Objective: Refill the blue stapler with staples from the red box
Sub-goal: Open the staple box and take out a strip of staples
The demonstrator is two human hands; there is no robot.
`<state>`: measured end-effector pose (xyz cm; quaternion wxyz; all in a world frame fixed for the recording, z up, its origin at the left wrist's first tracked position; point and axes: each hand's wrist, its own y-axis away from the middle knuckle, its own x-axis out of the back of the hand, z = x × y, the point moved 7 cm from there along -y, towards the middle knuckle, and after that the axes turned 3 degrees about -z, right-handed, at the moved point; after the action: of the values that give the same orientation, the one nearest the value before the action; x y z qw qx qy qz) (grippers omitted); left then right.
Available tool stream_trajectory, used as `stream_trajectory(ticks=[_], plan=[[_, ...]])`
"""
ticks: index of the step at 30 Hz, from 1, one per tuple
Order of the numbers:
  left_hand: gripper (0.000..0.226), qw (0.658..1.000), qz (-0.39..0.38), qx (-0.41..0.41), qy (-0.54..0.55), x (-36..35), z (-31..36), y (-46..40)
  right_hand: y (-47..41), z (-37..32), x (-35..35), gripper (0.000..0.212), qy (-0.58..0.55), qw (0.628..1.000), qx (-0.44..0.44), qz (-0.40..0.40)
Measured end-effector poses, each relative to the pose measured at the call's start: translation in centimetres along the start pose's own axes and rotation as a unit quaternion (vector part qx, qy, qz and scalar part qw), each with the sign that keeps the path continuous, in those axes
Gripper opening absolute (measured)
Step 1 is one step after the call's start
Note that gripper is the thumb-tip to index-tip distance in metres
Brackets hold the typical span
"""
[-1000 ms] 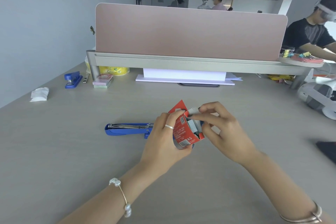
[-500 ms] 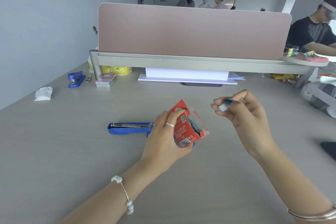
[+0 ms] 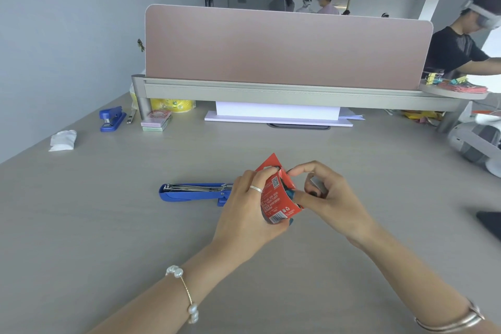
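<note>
My left hand (image 3: 250, 207) grips the red box (image 3: 273, 196), tilted with its open end toward the right, just above the grey table. My right hand (image 3: 325, 198) is at that open end, thumb and forefinger touching the box's flap, while a small silvery strip of staples (image 3: 317, 185) lies in its curled fingers. The blue stapler (image 3: 193, 192) lies flat on the table left of my left hand, opened out, its metal staple channel facing up. Its right end is hidden behind my left hand.
A second blue stapler (image 3: 111, 118), a crumpled white tissue (image 3: 63, 140) and small stacked boxes (image 3: 156, 122) lie at the far left. A pink divider (image 3: 284, 46) on a grey shelf spans the back, white paper (image 3: 278, 114) under it. A person sits at far right.
My right hand drew a strip of staples out of the box, lifted it away to the right, then came back to the box's open end, still holding it.
</note>
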<state>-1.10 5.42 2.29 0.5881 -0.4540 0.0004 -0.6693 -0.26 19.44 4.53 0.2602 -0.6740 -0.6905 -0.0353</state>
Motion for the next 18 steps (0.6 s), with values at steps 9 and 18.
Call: stream_trajectory(ticks=[9, 18], plan=[[0.079, 0.999, 0.018, 0.011, 0.024, 0.0, -0.4, 0.0, 0.3, -0.5, -0.7, 0.005, -0.016, 0.998, 0.053, -0.015], [0.079, 0.994, -0.01, 0.002, 0.11, -1.3, 1.6, -0.9, -0.4, -0.8, 2.7, 0.048, -0.065, 0.993, 0.071, 0.062]])
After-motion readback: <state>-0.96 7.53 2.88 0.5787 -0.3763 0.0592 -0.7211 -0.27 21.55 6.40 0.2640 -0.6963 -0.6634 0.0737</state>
